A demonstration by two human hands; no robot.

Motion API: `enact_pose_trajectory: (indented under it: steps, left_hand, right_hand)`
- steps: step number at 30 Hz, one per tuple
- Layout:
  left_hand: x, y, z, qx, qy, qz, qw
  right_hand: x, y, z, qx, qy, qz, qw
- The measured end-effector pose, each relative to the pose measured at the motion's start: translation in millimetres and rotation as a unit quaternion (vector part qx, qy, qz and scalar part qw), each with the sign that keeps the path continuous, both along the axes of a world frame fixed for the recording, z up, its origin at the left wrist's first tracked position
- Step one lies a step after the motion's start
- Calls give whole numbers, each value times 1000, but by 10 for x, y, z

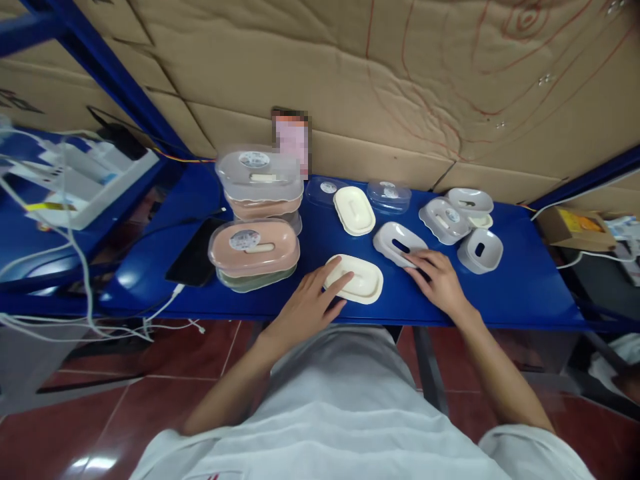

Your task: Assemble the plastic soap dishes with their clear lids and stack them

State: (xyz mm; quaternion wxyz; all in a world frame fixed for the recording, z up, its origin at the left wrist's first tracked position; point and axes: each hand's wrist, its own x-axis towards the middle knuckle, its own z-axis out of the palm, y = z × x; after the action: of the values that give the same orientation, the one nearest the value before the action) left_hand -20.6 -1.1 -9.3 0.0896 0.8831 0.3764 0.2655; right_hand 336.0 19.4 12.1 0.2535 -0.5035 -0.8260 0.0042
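My left hand (311, 301) rests its spread, stretched fingers on a cream oval piece (367, 283) with a raised middle, lying flat near the table's front edge. My right hand (436, 279) pinches the near right end of a white oval box (387, 245) that has a dark slot in its top. Behind the left-hand piece lies a second cream oval piece (355, 211). Two clear plastic covers, one on the left (320, 192) and one on the right (393, 198), lie at the back with round stickers.
Stacked pink and grey covered boxes (260, 177) and a pink covered box (260, 260) stand left, beside a black phone (193, 257). Further right are a covered white box (443, 223) and a slotted white box (483, 257). A cardboard wall (325, 67) closes the back.
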Motion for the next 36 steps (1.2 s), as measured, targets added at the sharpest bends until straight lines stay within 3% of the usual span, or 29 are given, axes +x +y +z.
enact_pose_trajectory:
  steps: [3,6,11,21,24,28,32,36]
  left_hand:
    - [-2,-6,-23,-7,-13,-8,1000]
    - [-3,1,-30,7,-17,0,1000]
    - [-10,21,-26,29,-26,0,999]
    - [-20,47,-40,45,3,-34,998]
    - [-8,54,-6,51,-9,-32,998]
    - [6,48,34,52,-33,-31,998]
    - [6,45,39,57,-29,-21,998]
    - [-7,52,18,40,-25,-26,999]
  right_hand:
    - [-98,-327,-16,-8,121,-65,990]
    - [-435,-469,-38,-30,161,-20,986]
    - [-825,-461,-64,-26,120,64,990]
    - [-850,-488,-80,-21,26,118,992]
    - [-791,-233,25,-38,22,121,992]
    - [-654,462,119,-57,-40,53,996]
    - [-442,1211,96,-63,-105,-36,992]
    - [-226,1538,1,-48,-89,-91,991]
